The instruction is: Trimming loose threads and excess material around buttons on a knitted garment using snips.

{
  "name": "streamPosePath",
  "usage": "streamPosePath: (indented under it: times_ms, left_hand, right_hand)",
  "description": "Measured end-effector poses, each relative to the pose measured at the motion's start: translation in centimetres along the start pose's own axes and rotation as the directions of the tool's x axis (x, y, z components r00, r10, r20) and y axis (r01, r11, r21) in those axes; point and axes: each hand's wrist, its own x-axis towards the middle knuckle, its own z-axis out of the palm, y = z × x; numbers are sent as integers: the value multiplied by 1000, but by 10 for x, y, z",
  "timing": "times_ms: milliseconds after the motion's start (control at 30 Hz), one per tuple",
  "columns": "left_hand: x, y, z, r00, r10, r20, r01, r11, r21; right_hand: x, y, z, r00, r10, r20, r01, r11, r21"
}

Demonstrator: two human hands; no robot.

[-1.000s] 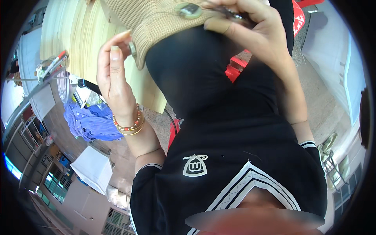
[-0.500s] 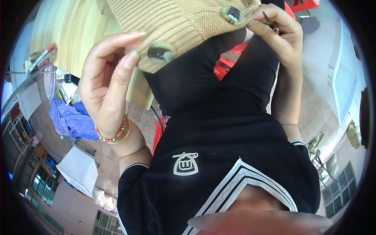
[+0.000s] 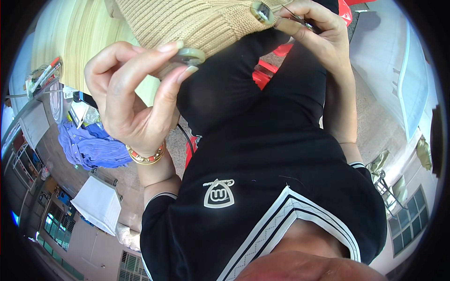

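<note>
At 10 o'clock, furthest left, pens [image 3: 44,77] stand near a pale yellow layered stack [image 3: 70,42], with crumpled purple cloth [image 3: 91,145] at 9. The left hand [image 3: 133,89] comes next, at 10 o'clock; its grip is narrow, fingertips and thumb at either side of a glossy greenish button [image 3: 194,55] at 11, though whether both press on it I cannot tell. Behind that button, between 11 and 12, the tan ribbed knit piece [image 3: 187,23] spreads over the pale stack and dark-clad legs. A second button [image 3: 262,13] sits on its edge between 12 and 1. At 1 o'clock the right hand [image 3: 323,37] has its grip closed around a small dark metal tool [image 3: 302,21], a thin point aimed toward 11. Judging by this, work on the knit is under way, not finished: two buttons are at its edge, but how firmly either is fastened, and what remains, cannot be made out
</note>
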Motion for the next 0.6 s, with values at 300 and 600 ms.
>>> streamPosePath:
  times_ms: [300, 600]
  left_hand:
    - [1, -17, -15, 985, -167, 50, 170, 982, -77]
    - [7, -19, -12, 999, -37, -18, 38, 999, 28]
  right_hand:
    - [28, -56, 37, 699, 609, -375, -709, 515, -482]
    - [48, -63, 79, 901, 299, -313, -433, 605, -669]
